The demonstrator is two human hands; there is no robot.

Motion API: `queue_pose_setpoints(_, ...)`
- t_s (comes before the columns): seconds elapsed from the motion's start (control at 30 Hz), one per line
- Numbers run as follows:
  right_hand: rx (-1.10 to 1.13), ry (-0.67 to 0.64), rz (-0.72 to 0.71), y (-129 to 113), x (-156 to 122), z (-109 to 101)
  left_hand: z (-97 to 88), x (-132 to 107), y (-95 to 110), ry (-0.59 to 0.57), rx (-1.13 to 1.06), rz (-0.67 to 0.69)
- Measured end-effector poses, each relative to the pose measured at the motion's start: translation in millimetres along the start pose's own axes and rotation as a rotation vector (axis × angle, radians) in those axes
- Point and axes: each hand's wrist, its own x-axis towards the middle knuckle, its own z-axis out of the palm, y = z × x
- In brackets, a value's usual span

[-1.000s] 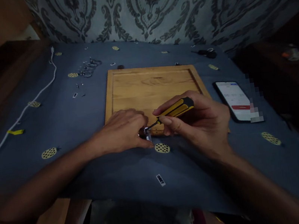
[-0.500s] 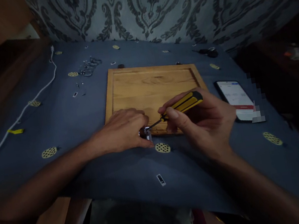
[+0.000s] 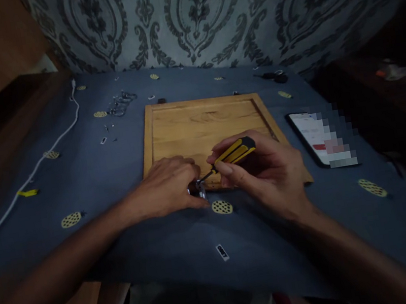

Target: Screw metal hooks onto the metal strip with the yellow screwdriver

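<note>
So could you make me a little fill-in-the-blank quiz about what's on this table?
1. The right hand holds a screwdriver with a black and ____ handle.
2. The left hand pinches a small metal part at the near edge of a board made of ____.
3. The phone lies to the ____ of the board.
4. The cable along the cloth's left side is ____ in colour.
Missing words: yellow; wood; right; white.

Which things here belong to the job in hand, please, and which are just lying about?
In use: screwdriver, right hand; small metal part, left hand; wooden board.
Lying about: phone; white cable; loose metal bits.
</note>
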Motion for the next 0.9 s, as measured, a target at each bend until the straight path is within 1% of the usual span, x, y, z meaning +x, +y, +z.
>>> queue_pose_setpoints(0.07, 0.027, -0.063, 0.010, -2, 3, -3, -0.5, 0, 0, -0.002, -0.008, 0.012)
queue_pose_setpoints(0.13, 0.040, -0.092, -0.011, -4, 5, -6, -0.8, 1, 0, -0.018, -0.001, 0.006)
queue_pose_setpoints(0.27, 0.011, -0.069, -0.071, -4, 8, -6, 0.5, 2, -1, -0.021, 0.011, -0.005)
queue_pose_setpoints(0.4, 0.043, -0.055, -0.024, -4, 7, -4, 1.3, 2, 0, -0.008, -0.005, -0.018)
queue_pose_setpoints(0.57, 0.101, -0.109, 0.034, -6, 9, -5, 0.8, 2, 2, -0.011, -0.003, -0.036)
queue_pose_setpoints(0.63, 0.118, -0.127, 0.016, -7, 10, -6, 0.7, 2, 2, -0.012, -0.009, -0.027)
queue_pose_setpoints(0.73, 0.114, -0.147, -0.067, -8, 12, -8, 0.0, 2, 1, 0.005, -0.021, -0.001)
queue_pose_setpoints(0.83, 0.082, -0.124, -0.128, -6, 13, -8, -0.9, 2, 2, -0.003, -0.015, -0.011)
queue_pose_setpoints(0.9, 0.091, -0.085, -0.109, -3, 12, -6, -1.5, 2, 2, -0.027, -0.006, -0.033)
